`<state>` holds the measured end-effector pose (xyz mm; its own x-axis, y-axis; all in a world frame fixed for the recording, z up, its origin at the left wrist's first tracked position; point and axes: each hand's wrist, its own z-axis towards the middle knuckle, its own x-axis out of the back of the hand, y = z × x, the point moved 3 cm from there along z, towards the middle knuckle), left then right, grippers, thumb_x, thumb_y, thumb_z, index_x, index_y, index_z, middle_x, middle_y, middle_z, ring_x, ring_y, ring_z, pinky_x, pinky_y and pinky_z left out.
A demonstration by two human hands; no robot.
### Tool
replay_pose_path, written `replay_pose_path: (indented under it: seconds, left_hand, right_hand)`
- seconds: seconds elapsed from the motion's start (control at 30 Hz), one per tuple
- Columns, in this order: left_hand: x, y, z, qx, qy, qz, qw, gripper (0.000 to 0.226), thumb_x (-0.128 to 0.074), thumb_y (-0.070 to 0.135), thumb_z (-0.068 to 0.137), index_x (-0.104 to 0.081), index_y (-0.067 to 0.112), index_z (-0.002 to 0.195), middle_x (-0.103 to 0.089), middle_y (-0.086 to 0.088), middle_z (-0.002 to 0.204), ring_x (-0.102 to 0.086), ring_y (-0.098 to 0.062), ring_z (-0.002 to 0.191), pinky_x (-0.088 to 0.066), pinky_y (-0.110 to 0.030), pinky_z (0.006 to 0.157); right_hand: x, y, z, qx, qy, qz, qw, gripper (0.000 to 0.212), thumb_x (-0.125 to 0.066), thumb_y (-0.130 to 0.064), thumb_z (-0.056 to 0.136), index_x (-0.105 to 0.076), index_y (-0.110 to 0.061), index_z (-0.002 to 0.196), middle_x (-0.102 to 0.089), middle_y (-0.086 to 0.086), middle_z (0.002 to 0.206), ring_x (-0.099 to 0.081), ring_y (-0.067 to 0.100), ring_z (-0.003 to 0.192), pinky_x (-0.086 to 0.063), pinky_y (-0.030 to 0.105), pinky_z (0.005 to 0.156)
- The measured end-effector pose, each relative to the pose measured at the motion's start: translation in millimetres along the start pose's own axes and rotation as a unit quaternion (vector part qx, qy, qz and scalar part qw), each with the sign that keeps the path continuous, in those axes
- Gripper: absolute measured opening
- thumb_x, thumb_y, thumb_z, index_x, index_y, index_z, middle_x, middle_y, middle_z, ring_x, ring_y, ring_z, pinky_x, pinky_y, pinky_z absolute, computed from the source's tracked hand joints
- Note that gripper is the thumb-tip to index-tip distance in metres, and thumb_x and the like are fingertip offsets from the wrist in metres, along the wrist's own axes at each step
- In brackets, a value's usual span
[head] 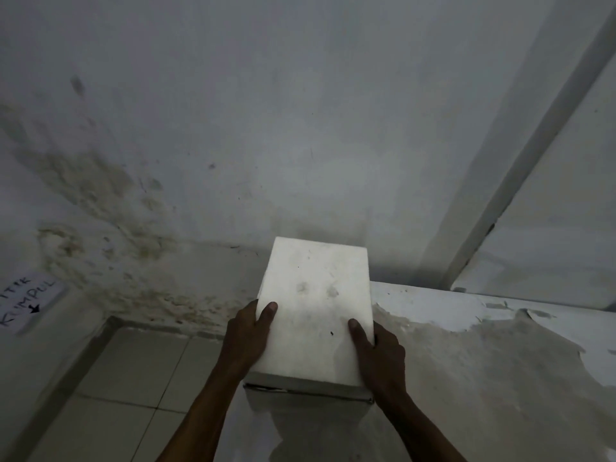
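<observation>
Left hand (pixel 248 331): nearest you, it grips the left long edge of the white block (pixel 316 311), close to the block's front corner. The thumb lies flat on the top face and the other fingers wrap round the side, out of sight.
Right hand (pixel 380 351): it grips the block's right long edge, opposite the left hand. The thumb is on top and the rest curl down the side, mostly hidden.
Fingers (pixel 268 311): they pinch the block from both sides, thumbs above, not spread. You cannot see how far the hidden ones reach underneath.
White block: it lies flat, with its long side pointing away from you. Its top face is smudged with a few grey marks and one dark speck.
Grey base (pixel 310 415): directly under the block, with a dark seam between the two along the block's front edge. You cannot tell whether the block bears fully on it or sits a little above it.
Low wall (pixel 466 345): runs off to the right of the block, its paint peeled in wide patches.
Tiled floor (pixel 133 378): left of the block and below it.
Paper sign (pixel 28 303): far left of the block, handwritten, with an arrow.
Stained wall (pixel 300 128): behind the block, blotched brown to the block's left.
Progress: you appear to be seating the block on the base. It looks lined up square over it, so most of the placing seems done.
Left to do: settle it flush, check the front seam, then release both hands.
</observation>
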<state>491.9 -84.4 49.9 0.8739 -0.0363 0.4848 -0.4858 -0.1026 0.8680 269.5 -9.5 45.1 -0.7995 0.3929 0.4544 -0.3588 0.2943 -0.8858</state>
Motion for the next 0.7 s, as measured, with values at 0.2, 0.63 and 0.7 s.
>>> replay_pose_path:
  seconds: [0.2,0.63,0.7]
  left_hand:
    - [-3.8,-2.5,2.5,0.004,0.011,0.002,1.000,0.036,-0.051,0.042,0.093,-0.066,0.018,0.115,-0.071,-0.005,0.107,-0.065,-0.024,0.094,-0.050,-0.034,0.080]
    - [-11.9,-8.2,3.3,0.021,0.021,0.028,0.999,0.039,-0.048,0.041,0.094,-0.065,0.011,0.114,-0.068,-0.011,0.110,-0.062,-0.030,0.102,-0.050,-0.037,0.085]
    - [-12.8,-6.9,-0.8,0.010,0.027,0.023,0.999,0.036,-0.050,0.037,0.094,-0.064,0.012,0.115,-0.069,-0.009,0.111,-0.062,-0.028,0.101,-0.049,-0.034,0.083]
  right_hand:
    - [2.3,3.8,3.4,0.008,0.030,-0.018,0.999,0.029,-0.058,-0.045,0.088,-0.071,-0.020,0.092,-0.068,-0.005,0.079,-0.061,0.002,0.070,-0.047,0.016,0.065]
    - [2.5,18.3,14.3,0.007,0.051,-0.030,0.998,0.034,-0.064,-0.049,0.083,-0.071,-0.016,0.084,-0.067,0.001,0.079,-0.064,0.014,0.074,-0.048,0.024,0.064]
    - [1.0,21.7,11.3,-0.001,0.060,-0.025,0.998,0.034,-0.066,-0.048,0.083,-0.069,-0.014,0.088,-0.064,0.003,0.086,-0.060,0.018,0.080,-0.044,0.027,0.069]
